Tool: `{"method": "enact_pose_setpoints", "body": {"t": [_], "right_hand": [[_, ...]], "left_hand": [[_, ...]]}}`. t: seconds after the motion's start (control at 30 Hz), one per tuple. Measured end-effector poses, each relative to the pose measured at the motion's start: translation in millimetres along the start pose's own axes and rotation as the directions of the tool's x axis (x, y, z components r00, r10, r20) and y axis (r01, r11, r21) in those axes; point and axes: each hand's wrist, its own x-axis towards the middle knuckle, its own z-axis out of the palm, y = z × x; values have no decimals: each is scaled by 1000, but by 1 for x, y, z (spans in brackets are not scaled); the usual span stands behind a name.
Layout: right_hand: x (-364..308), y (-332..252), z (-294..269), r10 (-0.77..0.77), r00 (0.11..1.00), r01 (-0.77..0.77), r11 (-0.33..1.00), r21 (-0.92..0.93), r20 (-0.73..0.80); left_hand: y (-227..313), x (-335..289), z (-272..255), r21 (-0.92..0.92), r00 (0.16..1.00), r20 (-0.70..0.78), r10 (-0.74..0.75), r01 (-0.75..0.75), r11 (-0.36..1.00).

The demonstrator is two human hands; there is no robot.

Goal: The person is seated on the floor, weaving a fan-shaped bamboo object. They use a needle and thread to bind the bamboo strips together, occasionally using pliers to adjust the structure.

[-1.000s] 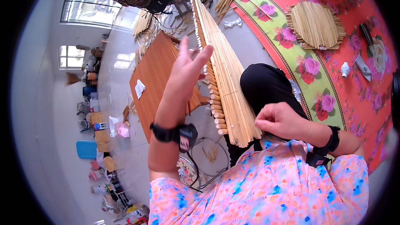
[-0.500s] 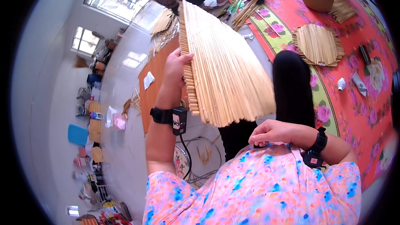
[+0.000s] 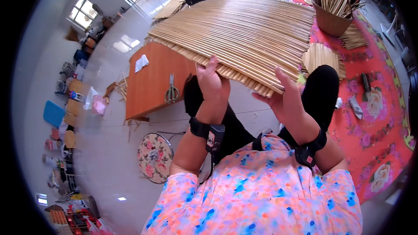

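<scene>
A broad, stiff mat of pale straw-like sticks point(image 3: 244, 30), laid side by side in rows, is raised in front of me above my knees. My left hand point(image 3: 213, 82) grips its near edge, thumb on top and the other fingers hidden underneath. At the near right corner, my right hand point(image 3: 285, 104) takes the same edge, thumb over the top and fingers below. The near edge shows a second layer of stick ends under the top one.
Scissors point(image 3: 171, 90) and a white cloth point(image 3: 141, 63) lie on a low orange-brown table point(image 3: 146, 91). A round floral stool point(image 3: 155, 157) stands nearby. On the red floral sheet point(image 3: 348, 139) are a rounded stick mat point(image 3: 321, 57) and a basket of sticks point(image 3: 333, 19). Other people are beyond.
The mat has swung from a steep slant to lying wide and flatter. My right hand has risen from my lap to its near right corner. A person's hands now show by the basket.
</scene>
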Motion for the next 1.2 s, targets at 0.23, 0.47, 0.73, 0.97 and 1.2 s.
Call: {"method": "enact_pose_setpoints", "body": {"t": [0.23,0.47,0.73,0.97,1.2], "right_hand": [[13,-33,-18,-152,976,55,863,-503,-153],[45,-82,-40,-115,965,-115,616,-780,-234],[75,-112,-32,-5,977,-183,501,-846,-214],[111,-113,-10,131,984,-166,416,-894,-122],[125,-112,33,52,982,-190,234,-953,-183]], "left_hand": [[-74,-43,-26,-273,889,-117,-444,401,875],[-44,-66,-37,498,304,2,-953,826,265],[72,65,-151,780,996,-64,58,13,626],[37,108,-336,859,930,-364,-49,315,-404],[-36,102,-370,787,994,-107,28,102,-609]]}}
